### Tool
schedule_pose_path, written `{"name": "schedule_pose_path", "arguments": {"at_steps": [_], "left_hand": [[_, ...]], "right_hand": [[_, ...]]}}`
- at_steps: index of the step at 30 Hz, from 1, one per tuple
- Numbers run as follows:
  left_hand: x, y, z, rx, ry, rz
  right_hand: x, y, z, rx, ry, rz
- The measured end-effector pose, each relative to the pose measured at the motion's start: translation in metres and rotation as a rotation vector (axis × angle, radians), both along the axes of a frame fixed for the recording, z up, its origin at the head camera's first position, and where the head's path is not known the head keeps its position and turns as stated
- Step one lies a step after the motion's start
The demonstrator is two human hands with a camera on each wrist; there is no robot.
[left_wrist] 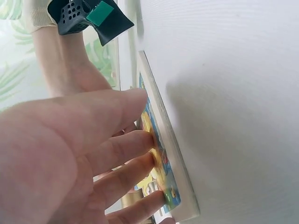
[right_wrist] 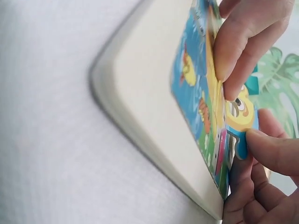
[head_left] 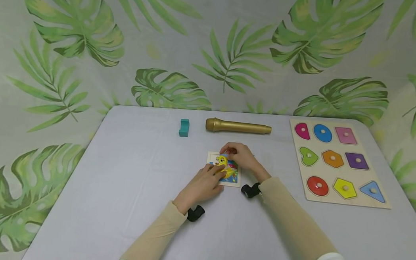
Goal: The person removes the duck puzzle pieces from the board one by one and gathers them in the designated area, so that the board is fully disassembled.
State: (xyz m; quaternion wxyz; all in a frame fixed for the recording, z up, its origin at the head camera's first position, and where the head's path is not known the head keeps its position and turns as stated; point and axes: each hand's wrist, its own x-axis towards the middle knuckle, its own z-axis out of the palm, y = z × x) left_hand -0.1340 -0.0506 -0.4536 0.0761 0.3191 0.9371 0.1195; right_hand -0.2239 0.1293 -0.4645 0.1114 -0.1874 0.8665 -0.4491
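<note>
A small jigsaw puzzle in a pale wooden frame [head_left: 230, 184] lies on the table, its picture blue with a yellow cartoon figure. My right hand [head_left: 241, 156] is at its far right side. Between thumb and fingers it pinches a puzzle piece [right_wrist: 242, 116] with a yellow face and a blue edge, tilted up from the board. My left hand [head_left: 203, 181] reaches over from the near left. Its extended fingertips [left_wrist: 142, 165] rest on the yellow part of the picture. Part of the picture is hidden under the fingers.
Behind the puzzle lies a gold microphone [head_left: 240, 127], with a teal notched block [head_left: 184, 128] to its left. A wooden shape board [head_left: 313, 180] with colourful knobbed pieces is on the right. Black wrist cameras [head_left: 195, 213] sit close above the table. A leaf-patterned cloth [head_left: 233, 64] hangs behind.
</note>
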Motion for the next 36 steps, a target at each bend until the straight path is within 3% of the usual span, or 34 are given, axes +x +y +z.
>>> {"name": "schedule_pose_path", "arguments": {"at_steps": [8,21,29,32,36], "left_hand": [[-0.002,0.0,-0.001,-0.001,0.002,-0.007],[-0.002,0.0,0.004,-0.022,0.029,-0.029],[-0.003,0.001,0.002,-0.042,0.024,-0.027],[-0.003,0.001,0.002,-0.04,0.009,-0.023],[-0.002,0.0,0.002,-0.029,-0.014,-0.016]], "right_hand": [[0.0,-0.003,-0.001,-0.025,-0.025,-0.034],[0.004,-0.006,0.001,0.008,0.015,-0.01],[0.004,-0.001,0.015,0.004,0.065,-0.014],[0.002,0.01,0.021,-0.042,0.044,-0.029],[-0.001,0.034,0.027,-0.121,-0.071,-0.075]]}}
